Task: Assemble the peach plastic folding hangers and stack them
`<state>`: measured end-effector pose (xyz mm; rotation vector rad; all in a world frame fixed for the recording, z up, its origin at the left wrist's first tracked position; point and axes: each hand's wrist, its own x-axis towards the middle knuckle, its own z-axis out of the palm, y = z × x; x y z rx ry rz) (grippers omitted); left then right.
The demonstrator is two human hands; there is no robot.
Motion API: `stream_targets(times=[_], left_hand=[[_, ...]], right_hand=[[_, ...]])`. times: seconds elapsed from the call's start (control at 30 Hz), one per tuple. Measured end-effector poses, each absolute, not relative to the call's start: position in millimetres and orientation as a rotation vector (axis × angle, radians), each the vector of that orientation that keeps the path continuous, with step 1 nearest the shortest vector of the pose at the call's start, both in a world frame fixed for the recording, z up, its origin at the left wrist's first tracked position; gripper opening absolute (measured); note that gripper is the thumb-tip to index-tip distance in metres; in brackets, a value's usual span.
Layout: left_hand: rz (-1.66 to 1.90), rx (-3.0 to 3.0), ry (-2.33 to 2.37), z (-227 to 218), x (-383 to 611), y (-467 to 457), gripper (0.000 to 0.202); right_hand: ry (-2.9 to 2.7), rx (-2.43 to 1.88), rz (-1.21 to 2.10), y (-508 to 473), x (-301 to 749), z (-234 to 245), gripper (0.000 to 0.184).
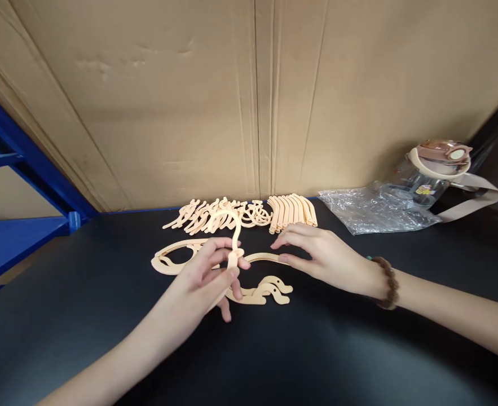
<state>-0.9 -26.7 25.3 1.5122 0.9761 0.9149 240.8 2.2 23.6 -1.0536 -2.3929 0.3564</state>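
My left hand (206,279) is closed on a beige plastic hanger hook (236,234), its curved end pointing up and its thick base between thumb and fingers. My right hand (310,251) is just to the right with thumb and forefinger apart. By its thumb tip is the end of a curved beige strip (261,256); I cannot tell whether they touch. Below lie wavy beige hanger arms (269,290) with small holes, partly behind my left fingers. Left of that hand is a looped beige hanger frame (164,264), partly covered by it.
At the back lie a loose pile of beige hooks (198,217), some ring-shaped pieces (257,213) and a neat row of curved strips (291,211). A clear plastic bag (354,211) and a strapped drinking bottle (432,169) stand back right. Cardboard (168,113) walls the black table (105,316).
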Motion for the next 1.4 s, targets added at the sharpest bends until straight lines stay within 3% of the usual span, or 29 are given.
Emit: stream_targets(times=[0.23,0.57,0.87,1.4], left_hand=[[0.996,1.113,1.083,38,0,-12,0.021],[0.705,1.159,1.124,47,6,14,0.025],[0.481,1.079,1.080,63,26,4,0.028],[0.501,1.143,0.961,70,25,-7,0.021]], right_hand=[[-2.540,-1.072,0.100,21,223,9,0.025],[-2.342,-1.092,0.523,0,245,18,0.028],[-2.398,-1.086,0.351,-15,251,24,0.028],[-2.413,-1.050,0.179,-21,253,28,0.023]])
